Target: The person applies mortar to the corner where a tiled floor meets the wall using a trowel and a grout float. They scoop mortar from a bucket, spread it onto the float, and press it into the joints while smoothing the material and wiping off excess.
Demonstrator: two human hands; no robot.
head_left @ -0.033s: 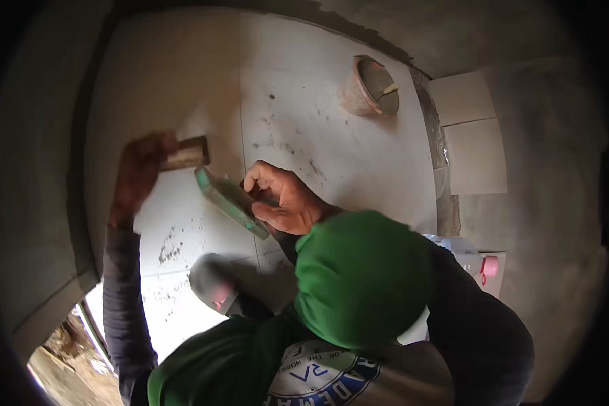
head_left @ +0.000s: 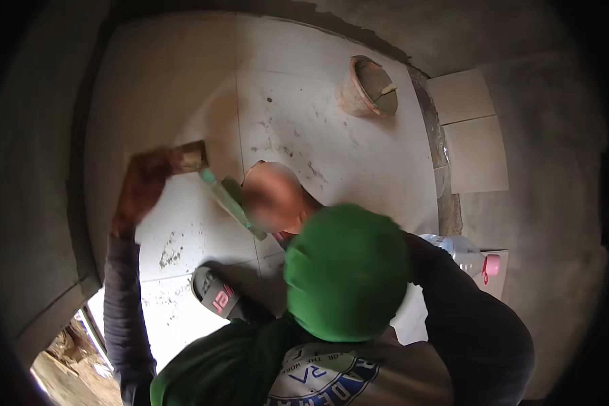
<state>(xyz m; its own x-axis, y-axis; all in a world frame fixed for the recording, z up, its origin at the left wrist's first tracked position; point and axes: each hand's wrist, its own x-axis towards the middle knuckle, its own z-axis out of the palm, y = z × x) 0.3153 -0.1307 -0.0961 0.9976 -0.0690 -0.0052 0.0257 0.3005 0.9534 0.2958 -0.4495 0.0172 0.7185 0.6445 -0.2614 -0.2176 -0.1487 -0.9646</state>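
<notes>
Left hand [head_left: 142, 189] gripping small brown wooden block [head_left: 191, 157], right hand [head_left: 274, 197] blurred, fingers unclear, touching long green level [head_left: 231, 203] pointing ten o'clock to four, bare white floor tiles [head_left: 304, 108] lying open toward twelve

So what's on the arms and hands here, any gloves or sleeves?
Both arms wear long dark sleeves. The left sleeve is dark grey and close-fitting, ending at the wrist. The right sleeve is dark and looser. The left hand appears ungloved; the right hand is blurred, so glove or markings cannot be told.

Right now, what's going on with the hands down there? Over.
Left hand grips a wooden block over the floor tile. Right hand on green level. Bucket stands apart; nothing between.
</notes>
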